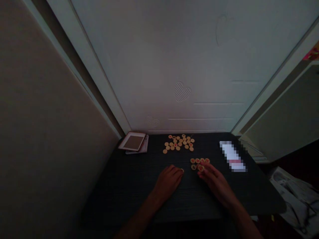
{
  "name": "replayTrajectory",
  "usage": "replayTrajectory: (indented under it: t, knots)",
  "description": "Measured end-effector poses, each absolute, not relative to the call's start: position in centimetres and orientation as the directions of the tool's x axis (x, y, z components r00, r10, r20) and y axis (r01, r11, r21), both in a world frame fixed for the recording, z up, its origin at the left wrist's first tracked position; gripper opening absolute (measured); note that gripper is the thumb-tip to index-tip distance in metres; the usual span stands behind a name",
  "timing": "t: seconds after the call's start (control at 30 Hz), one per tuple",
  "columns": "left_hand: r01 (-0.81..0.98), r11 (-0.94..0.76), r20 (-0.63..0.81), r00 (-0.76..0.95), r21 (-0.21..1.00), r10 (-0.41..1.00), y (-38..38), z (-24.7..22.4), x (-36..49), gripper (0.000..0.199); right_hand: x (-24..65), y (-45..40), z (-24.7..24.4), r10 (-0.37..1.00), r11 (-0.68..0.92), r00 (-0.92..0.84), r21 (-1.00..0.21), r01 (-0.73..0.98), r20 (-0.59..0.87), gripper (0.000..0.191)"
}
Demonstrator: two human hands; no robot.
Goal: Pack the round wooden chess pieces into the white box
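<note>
Low over the dark table, my left hand (168,180) is closed, with a round Chinese chess piece (182,171) showing at its fingertips. To its right, my right hand (217,182) pinches another Chinese chess piece (200,168), which has a red mark on its face. Just beyond the right fingers, several red-marked pieces (197,161) lie in a short row. A dark-marked piece (193,167) sits in front of that row, left of the pinched one. Farther back spreads a loose group of wooden pieces (172,148), most showing plain faces, a few marked.
The dark tabletop (129,186) backs onto a white panel (159,66) with embossed hearts. At the table's back left lies a flat white-framed item (134,140) on another flat item. A blurred-out white object (232,156) lies to the right. Beyond the right edge are pale bags or papers (291,189).
</note>
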State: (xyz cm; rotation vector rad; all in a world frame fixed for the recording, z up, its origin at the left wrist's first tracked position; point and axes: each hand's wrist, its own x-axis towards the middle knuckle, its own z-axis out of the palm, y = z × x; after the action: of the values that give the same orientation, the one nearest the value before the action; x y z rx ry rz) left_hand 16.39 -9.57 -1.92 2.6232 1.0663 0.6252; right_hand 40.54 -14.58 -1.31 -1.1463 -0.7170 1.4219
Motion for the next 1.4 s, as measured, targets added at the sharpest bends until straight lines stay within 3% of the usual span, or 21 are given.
replayTrajectory:
  t: [0.23, 0.4, 0.8, 0.97, 1.1, 1.17, 1.4]
  knots:
    - [0.656, -0.575, 0.314, 0.483, 0.489, 0.817, -10.1, -2.2, 16.1, 0.036, 39.6, -15.4, -2.1, 0.965, -0.231, 0.05, -0.929, -0.289, -0.256, 0.044]
    - [0.642, -0.548, 0.293, 0.467, 0.535, 0.834, -9.7, -2.8, 16.4, 0.02, 39.5, -15.8, -2.7, 0.975, -0.206, 0.037, -0.956, -0.207, -0.219, 0.044]
    - [0.617, -0.519, 0.306, 0.424, 0.592, 0.853, -9.7, -3.1, 16.2, 0.023, 39.5, -16.0, -3.9, 0.972, -0.182, 0.126, -0.976, -0.12, -0.196, 0.041]
    - [0.594, -0.486, 0.291, 0.398, 0.641, 0.87, -9.7, -3.1, 16.2, 0.023, 39.1, -15.5, -2.8, 0.992, -0.088, 0.109, -0.984, 0.155, -0.071, 0.036]
    - [0.589, -0.487, 0.266, 0.425, 0.645, 0.865, -9.7, -2.6, 16.1, 0.021, 39.2, -12.5, -0.5, 0.974, 0.18, 0.015, -0.811, 0.556, 0.226, 0.029]
    - [0.587, -0.49, 0.253, 0.441, 0.644, 0.861, -9.8, -2.4, 16.0, 0.022, 39.4, -10.2, 0.4, 0.959, 0.269, -0.129, -0.655, 0.707, 0.254, 0.03]
    - [0.563, -0.469, 0.245, 0.428, 0.681, 0.87, -9.9, -2.3, 15.8, 0.022, 39.0, -4.9, 0.3, 0.938, 0.347, -0.293, -0.543, 0.765, 0.186, 0.02]
